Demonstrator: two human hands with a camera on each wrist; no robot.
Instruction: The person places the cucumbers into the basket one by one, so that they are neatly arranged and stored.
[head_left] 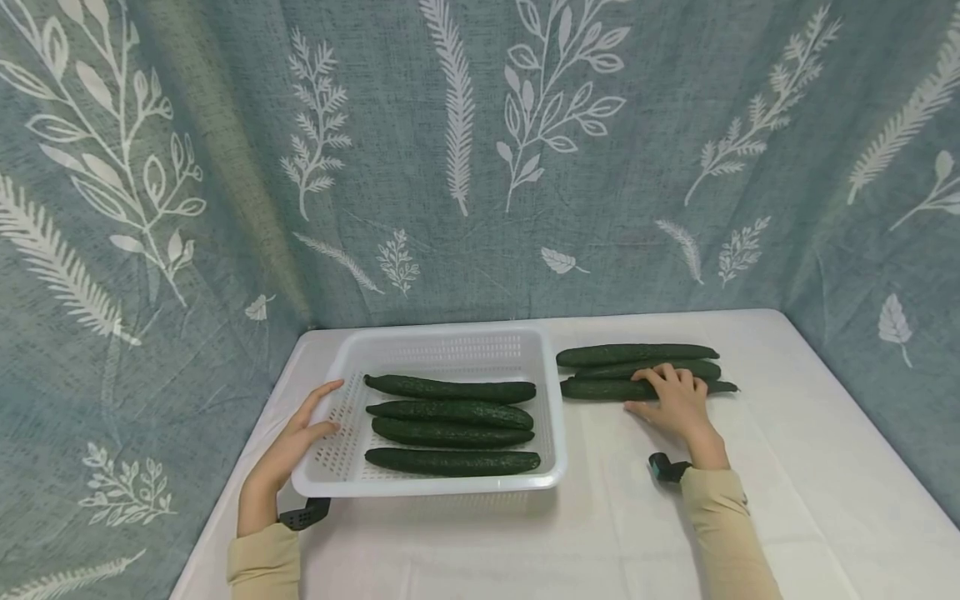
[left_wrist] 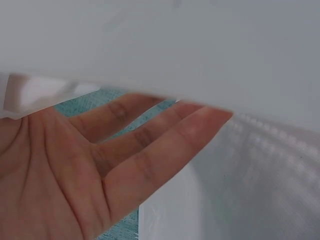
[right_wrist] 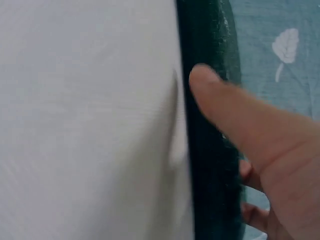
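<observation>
A white basket sits on the bench. Four cucumbers lie flat inside it in a neat row. Three more cucumbers lie side by side on the bench, just to the right of the basket.

The left hand rests against the left rim of the basket. Its fingers are straight and a little apart, and the wrist view shows the open palm next to the white plastic. It looks like this hand is holding the basket steady.

The right hand is on the front cucumber of the three on the bench. Its fingers curl over the top of it, and the thumb presses on its dark side in the wrist view. The cucumber lies on the bench and is not lifted.

So the step in hand looks like picking up one more cucumber to go in the basket. The next move needs a firm hold around the middle, so the long cucumber does not tip. Then it has to go over the basket wall and lie flat next to the other four.
</observation>
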